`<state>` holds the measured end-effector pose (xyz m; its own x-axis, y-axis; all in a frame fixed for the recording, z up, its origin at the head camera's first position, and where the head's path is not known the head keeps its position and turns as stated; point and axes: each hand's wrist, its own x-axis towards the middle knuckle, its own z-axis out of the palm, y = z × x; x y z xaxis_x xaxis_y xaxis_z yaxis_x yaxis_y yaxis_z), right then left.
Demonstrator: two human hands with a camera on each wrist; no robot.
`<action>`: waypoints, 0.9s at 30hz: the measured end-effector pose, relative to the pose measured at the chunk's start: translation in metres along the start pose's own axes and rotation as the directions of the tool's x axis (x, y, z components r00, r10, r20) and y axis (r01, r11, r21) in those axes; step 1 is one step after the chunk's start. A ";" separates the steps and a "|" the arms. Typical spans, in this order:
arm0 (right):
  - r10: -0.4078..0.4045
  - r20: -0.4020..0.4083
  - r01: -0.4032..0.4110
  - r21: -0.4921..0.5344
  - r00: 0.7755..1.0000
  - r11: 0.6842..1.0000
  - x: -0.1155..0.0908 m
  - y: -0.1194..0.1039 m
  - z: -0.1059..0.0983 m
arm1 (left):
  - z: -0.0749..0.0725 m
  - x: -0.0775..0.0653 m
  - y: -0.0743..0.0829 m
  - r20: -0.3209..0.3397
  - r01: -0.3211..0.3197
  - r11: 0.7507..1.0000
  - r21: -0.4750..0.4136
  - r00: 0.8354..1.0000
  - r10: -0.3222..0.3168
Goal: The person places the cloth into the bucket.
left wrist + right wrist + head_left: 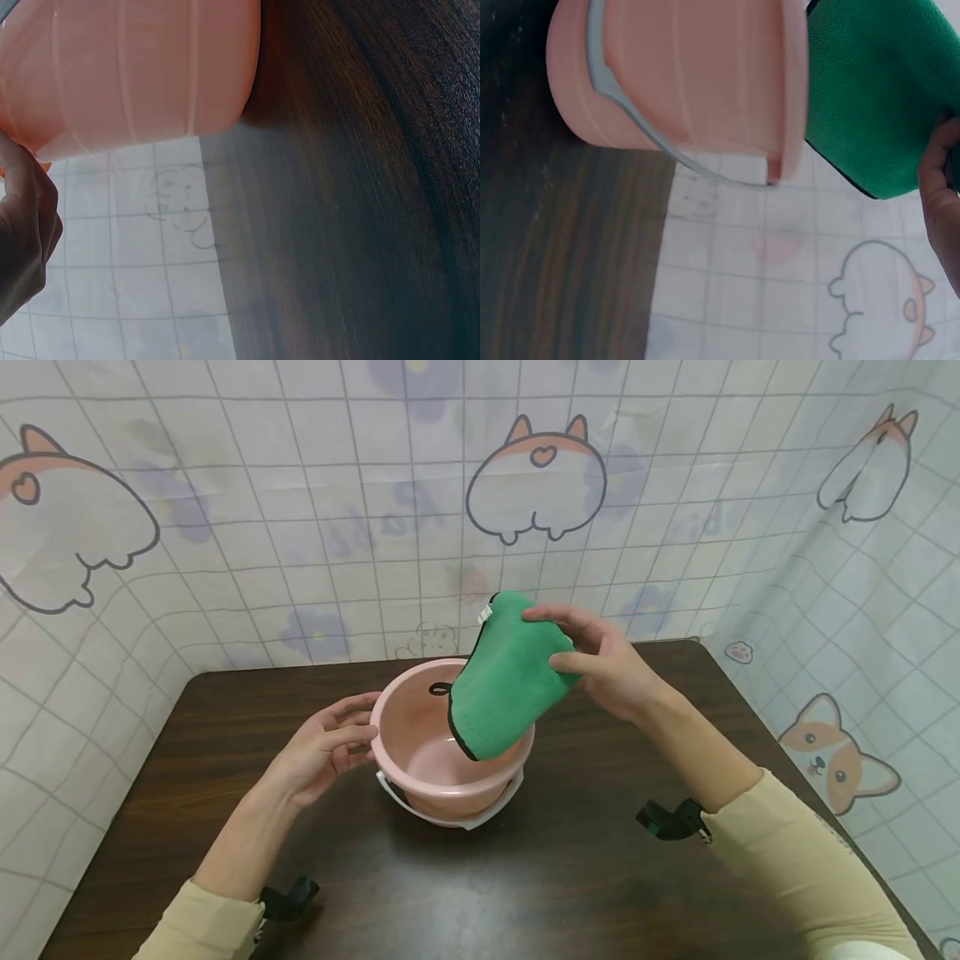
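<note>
A pink bucket (450, 797) stands upright on the table, its grey-white handle (468, 822) lowered along the near side. My left hand (326, 747) is at the left of the bucket, with its thumb and fingers against the outside of the rim. My right hand (603, 660) pinches a folded green cloth (506, 685) between thumb and fingers, above the right part of the bucket's opening. The cloth has a black edge, a small white tag and a black hanging loop. It hides part of the bucket's inside. In the right wrist view the cloth (877, 90) hangs beside the rim.
The dark brown wooden table (570, 877) reaches back to a wall sheet (420, 527) printed with a grid and cartoon dogs. Another sheet hangs along the right side. Black devices (667, 820) are strapped at both wrists.
</note>
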<state>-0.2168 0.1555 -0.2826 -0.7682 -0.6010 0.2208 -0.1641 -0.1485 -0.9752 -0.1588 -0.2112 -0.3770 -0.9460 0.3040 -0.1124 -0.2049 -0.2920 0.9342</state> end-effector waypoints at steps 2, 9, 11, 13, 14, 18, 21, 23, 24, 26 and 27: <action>0.009 0.007 -0.009 0.007 1.000 1.000 0.001 0.006 0.002 | 0.000 0.000 0.000 -0.005 0.003 1.000 0.008 1.000 -0.003; 0.016 0.008 -0.015 -0.074 1.000 0.997 0.005 0.024 0.006 | 0.000 -0.001 0.000 -0.005 0.002 1.000 0.007 1.000 -0.002; 0.025 0.003 -0.025 -0.095 1.000 0.995 0.005 0.028 0.007 | 0.000 -0.001 0.000 -0.004 0.001 1.000 0.004 1.000 -0.001; 0.033 -0.004 -0.033 -0.113 0.999 0.993 0.006 0.032 0.009 | 0.000 -0.002 -0.001 0.002 -0.004 1.000 0.004 1.000 0.004; 0.038 -0.008 -0.038 -0.121 0.999 0.992 0.006 0.034 0.009 | 0.000 -0.002 -0.001 0.005 -0.006 1.000 0.003 1.000 0.006; 0.043 -0.013 -0.045 -0.172 0.999 0.984 0.008 0.039 0.014 | 0.001 -0.002 -0.001 0.017 -0.013 1.000 -0.004 1.000 0.013; 0.045 -0.012 -0.046 -0.233 0.999 0.971 0.010 0.041 0.017 | 0.001 -0.002 -0.001 0.019 -0.016 1.000 -0.012 1.000 0.016; 0.051 -0.012 -0.052 -0.272 0.999 0.961 0.010 0.043 0.018 | 0.001 -0.002 -0.001 0.022 -0.019 1.000 -0.017 1.000 0.019; 0.055 -0.008 -0.054 -0.288 0.998 0.956 0.011 0.043 0.019 | 0.001 -0.002 -0.001 0.024 -0.021 1.000 -0.020 0.999 0.022; 0.066 0.003 -0.062 -0.317 0.998 0.946 0.011 0.044 0.021 | 0.001 -0.001 -0.001 0.027 -0.025 0.999 -0.023 0.999 0.025; 0.072 0.010 -0.065 -0.323 0.997 0.944 0.012 0.045 0.022 | 0.001 -0.001 -0.001 0.026 -0.026 0.999 -0.023 0.999 0.027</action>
<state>-0.2195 0.1246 -0.3233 -0.7717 -0.6181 0.1497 -0.3049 0.1530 -0.9400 -0.1574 -0.2107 -0.3778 -0.9442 0.3198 -0.0787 -0.1859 -0.3204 0.9289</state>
